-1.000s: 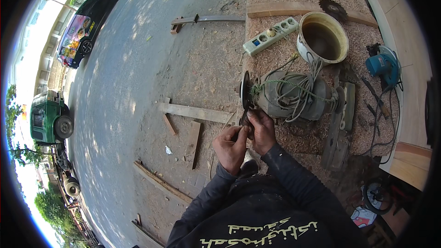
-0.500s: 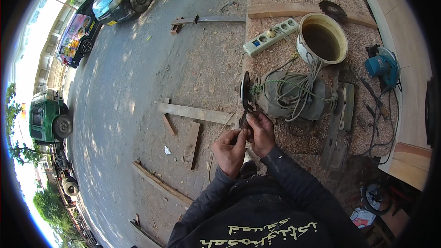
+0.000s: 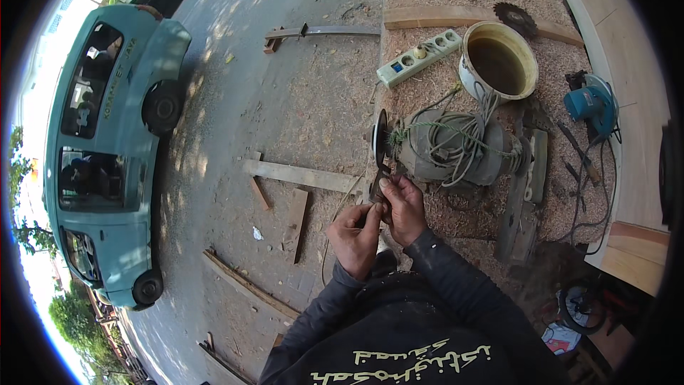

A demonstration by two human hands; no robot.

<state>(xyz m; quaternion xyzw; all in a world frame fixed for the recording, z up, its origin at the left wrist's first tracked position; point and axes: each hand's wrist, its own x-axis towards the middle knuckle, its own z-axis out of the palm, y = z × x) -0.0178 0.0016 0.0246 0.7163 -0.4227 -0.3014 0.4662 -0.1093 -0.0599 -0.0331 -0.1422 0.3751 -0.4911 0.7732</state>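
Note:
A grinding motor (image 3: 449, 150) wrapped in cables and green rope lies on sawdust, with a round wheel (image 3: 379, 135) on its left end. Just below the wheel, both hands grip a small dark flat piece (image 3: 379, 189), whose upper end is at or near the wheel's lower rim; contact is unclear. My right hand (image 3: 406, 210) has its thumb pressed on the piece and fingers curled behind it. My left hand (image 3: 354, 235) is closed around the lower end, thumb and forefinger together. The rest of the piece is hidden by my fingers.
A white power strip (image 3: 418, 57), bucket of murky liquid (image 3: 499, 64), saw blade (image 3: 516, 19) and blue circular saw (image 3: 591, 105) surround the motor. Wooden planks (image 3: 306, 175) lie on the ground leftward. A teal van (image 3: 117, 142) is on the road. A pale board (image 3: 627, 135) edges the right.
The teal van has come along the road from the top to fill the left side, covering the green truck. My hands stay gripping the piece, with very little movement.

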